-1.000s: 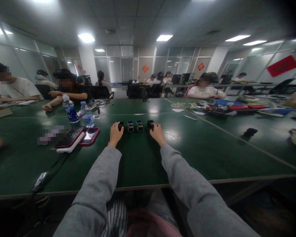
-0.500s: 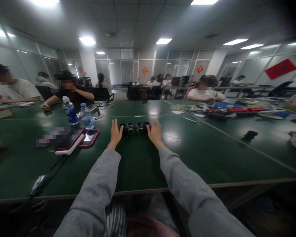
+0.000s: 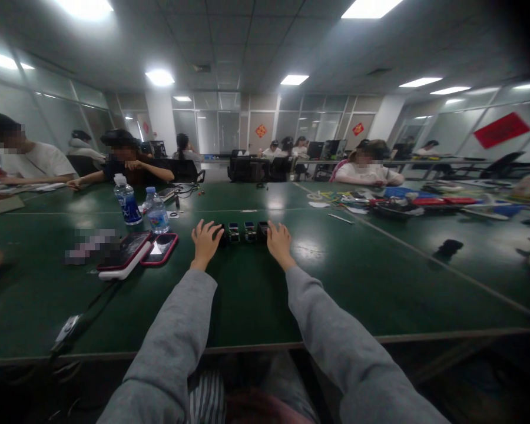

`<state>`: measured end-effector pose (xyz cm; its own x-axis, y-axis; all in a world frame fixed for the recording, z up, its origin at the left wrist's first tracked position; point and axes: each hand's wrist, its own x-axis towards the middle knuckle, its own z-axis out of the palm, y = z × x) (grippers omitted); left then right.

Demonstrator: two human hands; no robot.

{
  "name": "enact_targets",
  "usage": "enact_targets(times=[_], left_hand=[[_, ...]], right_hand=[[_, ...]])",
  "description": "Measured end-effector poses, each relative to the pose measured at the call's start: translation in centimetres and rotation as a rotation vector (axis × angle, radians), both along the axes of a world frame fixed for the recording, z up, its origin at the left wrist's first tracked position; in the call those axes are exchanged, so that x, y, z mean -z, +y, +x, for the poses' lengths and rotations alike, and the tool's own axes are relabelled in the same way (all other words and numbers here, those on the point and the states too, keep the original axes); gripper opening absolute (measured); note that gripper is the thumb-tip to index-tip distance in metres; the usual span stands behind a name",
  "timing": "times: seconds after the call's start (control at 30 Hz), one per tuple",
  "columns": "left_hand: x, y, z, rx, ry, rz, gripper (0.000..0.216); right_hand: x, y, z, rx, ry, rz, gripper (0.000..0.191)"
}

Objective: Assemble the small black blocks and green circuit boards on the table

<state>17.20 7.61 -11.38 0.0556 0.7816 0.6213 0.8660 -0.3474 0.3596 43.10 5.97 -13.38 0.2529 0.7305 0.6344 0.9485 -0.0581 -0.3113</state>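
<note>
Two small dark devices with bluish screen-like tops, one on the left [image 3: 234, 232] and one on the right [image 3: 249, 231], sit side by side on the green table [image 3: 256, 294]. A black block [image 3: 262, 231] flanks them on the right; another dark piece [image 3: 222, 238] on the left is mostly hidden by my fingers. My left hand [image 3: 205, 244] is open beside the left dark piece, its fingers spread and a little bent. My right hand [image 3: 280, 244] is open too, fingertips at the black block's outer side. Whether either hand touches its piece is unclear.
Left of my hands lie a red-edged phone [image 3: 159, 249] and another on a white slab [image 3: 126, 268]; two bottles, blue-labelled [image 3: 128, 203] and clear [image 3: 157, 212], stand behind. A pen [image 3: 341, 219], black object [image 3: 449, 247] and cluttered tools [image 3: 406, 203] lie right. People sit around.
My fingers have bent and lowered, and both hands have shifted slightly outward. The devices stay in place. The person across on the left has drawn an arm back.
</note>
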Motion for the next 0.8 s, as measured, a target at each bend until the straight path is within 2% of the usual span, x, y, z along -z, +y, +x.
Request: enact_targets(times=[0.13, 0.47, 0.57, 0.63, 0.73, 0.8], left_hand=[[0.2, -0.3, 0.0, 0.091, 0.083, -0.013, 0.033], [0.9, 0.2, -0.1, 0.081, 0.122, -0.071, 0.03], [0.8, 0.1, 0.1, 0.088, 0.124, -0.07, 0.034], [0.5, 0.1, 0.2, 0.082, 0.095, -0.036, 0.046], [0.2, 0.1, 0.1, 0.006, -0.047, 0.044, 0.064], [0.3, 0.3, -0.2, -0.052, -0.164, 0.032, 0.065]], right_hand=[[1.0, 0.6, 0.5, -0.078, 0.017, -0.111, 0.044], [0.9, 0.5, 0.0, -0.192, 0.036, -0.127, 0.044], [0.4, 0.1, -0.3, -0.161, -0.004, -0.046, 0.049], [-0.3, -0.1, -0.5, -0.147, -0.012, 0.053, 0.054], [-1.3, -0.3, -0.4, -0.084, 0.059, 0.178, 0.061], [-1.6, -0.4, -0.3, -0.054, 0.084, 0.199, 0.063]])
